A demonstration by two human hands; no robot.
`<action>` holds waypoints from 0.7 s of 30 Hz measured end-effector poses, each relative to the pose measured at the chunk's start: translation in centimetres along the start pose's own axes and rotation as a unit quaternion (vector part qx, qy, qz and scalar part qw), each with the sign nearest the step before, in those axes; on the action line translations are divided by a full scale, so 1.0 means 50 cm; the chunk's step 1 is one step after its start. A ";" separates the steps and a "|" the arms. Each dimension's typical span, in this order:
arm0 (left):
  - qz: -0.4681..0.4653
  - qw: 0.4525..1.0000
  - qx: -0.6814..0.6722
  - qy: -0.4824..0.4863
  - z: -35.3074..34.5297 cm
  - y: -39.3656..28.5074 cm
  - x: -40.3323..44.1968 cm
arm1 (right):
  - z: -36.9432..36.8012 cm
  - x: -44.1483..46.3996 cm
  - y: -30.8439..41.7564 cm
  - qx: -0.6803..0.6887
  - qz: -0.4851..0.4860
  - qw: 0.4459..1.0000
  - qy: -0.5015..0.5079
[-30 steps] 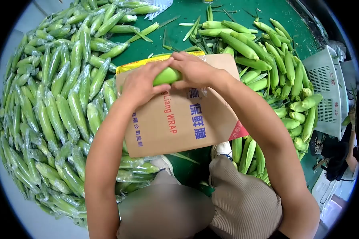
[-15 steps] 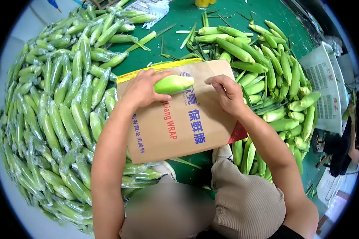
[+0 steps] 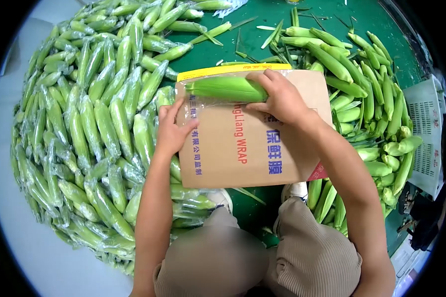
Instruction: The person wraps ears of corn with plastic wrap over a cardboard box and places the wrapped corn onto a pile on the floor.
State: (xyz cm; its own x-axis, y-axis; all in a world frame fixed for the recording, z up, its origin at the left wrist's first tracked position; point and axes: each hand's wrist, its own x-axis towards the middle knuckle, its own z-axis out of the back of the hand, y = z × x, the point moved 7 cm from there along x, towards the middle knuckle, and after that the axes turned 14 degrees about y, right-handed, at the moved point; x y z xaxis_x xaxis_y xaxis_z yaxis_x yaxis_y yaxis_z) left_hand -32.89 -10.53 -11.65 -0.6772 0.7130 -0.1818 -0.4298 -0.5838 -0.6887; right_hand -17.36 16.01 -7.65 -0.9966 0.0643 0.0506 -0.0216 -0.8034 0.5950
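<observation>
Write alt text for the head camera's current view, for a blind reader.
A person's bare right hand grips one end of a long green ear of corn over brown printed cardboard, while the bare left hand is at the cardboard's left edge. Plastic-wrapped green corn is heaped at left; unwrapped green corn is piled at right.

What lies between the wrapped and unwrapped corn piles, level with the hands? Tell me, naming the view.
Head view: printed cardboard, one ear of corn over it, the right hand gripping that ear, the left hand at the cardboard's edge.
</observation>
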 end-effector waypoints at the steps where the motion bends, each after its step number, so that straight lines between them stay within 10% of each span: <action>1: -0.001 0.999 0.031 -0.027 0.004 -0.008 -0.003 | 0.000 -0.002 0.002 0.001 -0.008 1.000 0.004; 5: -0.120 0.946 0.277 -0.118 0.014 -0.057 0.000 | 0.006 -0.018 -0.002 0.045 -0.073 0.996 0.038; 11: -0.035 0.993 0.069 -0.088 -0.003 0.046 -0.080 | 0.015 -0.073 -0.011 0.046 -0.071 0.994 0.075; 21: -0.102 0.974 0.197 -0.037 -0.004 -0.060 -0.012 | 0.025 -0.062 -0.015 0.063 -0.075 0.992 0.083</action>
State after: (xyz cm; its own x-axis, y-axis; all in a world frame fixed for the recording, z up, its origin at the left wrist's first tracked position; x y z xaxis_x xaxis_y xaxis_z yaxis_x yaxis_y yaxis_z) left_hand -31.09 -9.13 -9.63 -0.5889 0.8081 -0.0075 -0.7461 -0.5472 -0.3794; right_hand -14.16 17.13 -7.26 -0.9823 0.0710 -0.1734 -0.1718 -0.7104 0.6825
